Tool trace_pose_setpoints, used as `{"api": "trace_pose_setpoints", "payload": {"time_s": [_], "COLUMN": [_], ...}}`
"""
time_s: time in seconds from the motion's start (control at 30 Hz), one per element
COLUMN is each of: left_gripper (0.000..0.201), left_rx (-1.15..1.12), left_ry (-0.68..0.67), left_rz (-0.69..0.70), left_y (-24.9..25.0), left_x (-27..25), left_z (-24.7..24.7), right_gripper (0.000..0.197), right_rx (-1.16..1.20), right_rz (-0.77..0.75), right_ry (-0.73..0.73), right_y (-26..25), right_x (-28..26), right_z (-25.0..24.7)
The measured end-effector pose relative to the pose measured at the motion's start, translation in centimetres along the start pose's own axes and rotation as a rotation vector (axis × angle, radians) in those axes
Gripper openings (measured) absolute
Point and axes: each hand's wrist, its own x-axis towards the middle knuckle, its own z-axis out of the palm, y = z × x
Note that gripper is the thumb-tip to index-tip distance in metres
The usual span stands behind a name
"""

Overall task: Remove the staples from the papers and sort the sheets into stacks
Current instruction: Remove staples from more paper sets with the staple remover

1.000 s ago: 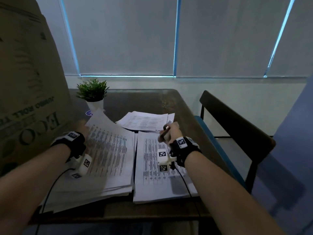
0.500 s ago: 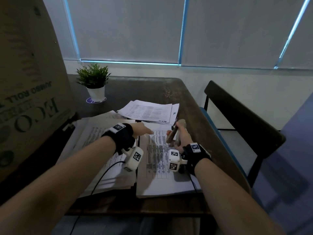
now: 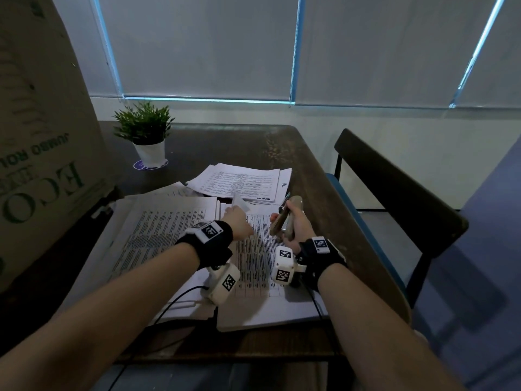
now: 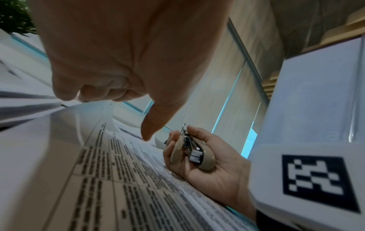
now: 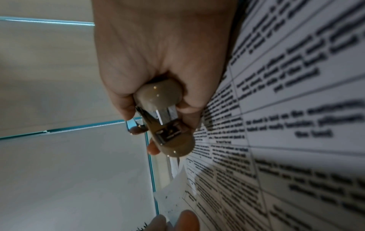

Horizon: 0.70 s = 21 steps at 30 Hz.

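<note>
Three piles of printed sheets lie on the dark table: a left stack, a right stack and a far stack. My left hand pinches the top-left corner of the right stack's top sheet and holds it curled upward. The raised corner also shows in the right wrist view, with left fingertips under it. My right hand grips a beige staple remover just right of that corner, above the page. The remover shows its metal jaws.
A large cardboard box stands on the table's left side. A small potted plant sits at the back left. A dark chair stands to the right of the table. A black cable trails over the left stack's near edge.
My left hand left the left stack, crossed to the right stack and lifted the top sheet's corner. The right hand, still holding the remover, stayed in place.
</note>
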Motion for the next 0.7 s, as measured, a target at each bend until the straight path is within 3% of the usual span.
{"api": "trace_pose_setpoints", "payload": {"time_s": [0.17, 0.23, 0.33, 0.43, 0.5, 0.6, 0.7], "left_gripper": [0.076, 0.057, 0.02, 0.023, 0.018, 0.014, 0.01], "left_rx": [-0.013, -0.17, -0.369, -0.418, -0.457, -0.568, -0.663], "left_ry": [0.101, 0.185, 0.209, 0.256, 0.363, 0.528, 0.684], "left_rz": [0.067, 0.009, -0.023, 0.027, 0.046, 0.129, 0.256], "left_y": [0.2, 0.2, -0.3, -0.9, -0.8, -0.1, 1.6], "left_x": [0.1, 0.5, 1.2, 1.9, 1.5, 0.0, -2.3], "left_z": [0.4, -0.2, -1.1, -0.8, -0.9, -2.8, -6.1], "right_gripper": [0.029, 0.027, 0.025, 0.028, 0.038, 0.041, 0.072], "right_rx": [0.009, 0.005, -0.016, -0.098, -0.139, -0.233, -0.312], "right_rz": [-0.009, -0.015, -0.011, -0.016, -0.063, -0.25, -0.329], "right_ry": [0.013, 0.018, 0.027, 0.069, 0.158, 0.291, 0.132], "right_y": [0.1, 0.2, 0.1, 0.2, -0.3, -3.3, -7.7], "right_x": [0.2, 0.2, -0.3, -0.6, -0.7, -1.6, -3.1], "right_z": [-0.1, -0.2, -0.1, 0.3, 0.6, 0.6, 1.3]}}
